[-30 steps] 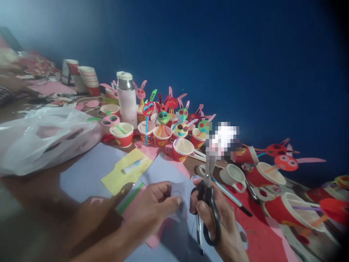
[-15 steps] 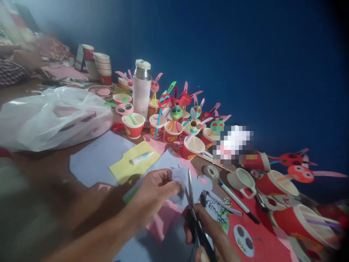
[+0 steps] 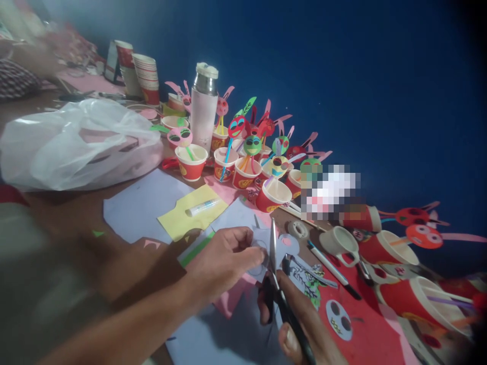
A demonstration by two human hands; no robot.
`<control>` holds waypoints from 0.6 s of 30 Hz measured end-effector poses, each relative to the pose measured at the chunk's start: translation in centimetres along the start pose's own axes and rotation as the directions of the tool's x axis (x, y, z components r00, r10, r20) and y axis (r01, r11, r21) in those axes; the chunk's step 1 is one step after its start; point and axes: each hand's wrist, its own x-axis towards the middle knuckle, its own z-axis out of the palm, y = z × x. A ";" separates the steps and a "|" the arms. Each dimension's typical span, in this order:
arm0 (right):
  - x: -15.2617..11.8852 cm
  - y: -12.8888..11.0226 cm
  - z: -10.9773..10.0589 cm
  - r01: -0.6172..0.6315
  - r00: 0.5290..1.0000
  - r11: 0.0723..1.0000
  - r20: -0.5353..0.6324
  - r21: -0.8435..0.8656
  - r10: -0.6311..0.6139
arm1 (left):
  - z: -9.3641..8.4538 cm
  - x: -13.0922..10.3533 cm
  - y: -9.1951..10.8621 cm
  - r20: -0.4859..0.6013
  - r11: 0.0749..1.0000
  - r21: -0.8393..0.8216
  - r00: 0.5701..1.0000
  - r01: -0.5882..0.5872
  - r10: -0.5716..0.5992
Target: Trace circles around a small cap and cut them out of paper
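Between the thumb and fingers of my left hand (image 3: 232, 256) is a small pale blue paper piece (image 3: 260, 268) with a round outline drawn on it. My right hand (image 3: 297, 324) grips black-handled scissors (image 3: 277, 276); their blades point up and are parted at the right edge of the paper. Below both hands lie pink paper (image 3: 232, 299) and a larger blue sheet (image 3: 213, 334). A glue stick (image 3: 203, 207) rests on yellow paper (image 3: 175, 219) beyond my left hand. To the right is a white face cutout (image 3: 339, 320) on red paper (image 3: 365, 324).
Red paper cups (image 3: 190, 171) with straw-mounted paper faces stand along the blue wall. A flask (image 3: 203, 114), a plastic bag (image 3: 76, 147), a mug (image 3: 338, 243), tape (image 3: 298, 230) and a marker (image 3: 335, 268) surround the work. Another person's checkered sleeve (image 3: 17, 78) is at far left.
The view has shifted, so the cups and flask sit higher in it. Both hands appear slightly further right, still holding the paper and scissors. The scissor blades look wider apart.
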 end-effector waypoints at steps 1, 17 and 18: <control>0.1 0.0 0.0 0.007 1.000 1.000 0.018 0.002 -0.007 | 0.0 0.0 0.0 0.003 1.000 -0.006 1.000 0.000 0.000; 0.4 0.3 0.3 -0.123 0.991 0.981 0.067 0.148 0.115 | 0.0 0.0 0.2 0.040 0.999 -0.050 0.999 -0.021 0.023; 0.4 0.2 0.2 -0.123 0.991 0.983 0.068 0.136 0.114 | 0.0 0.0 0.2 0.036 0.999 -0.050 0.999 -0.022 0.024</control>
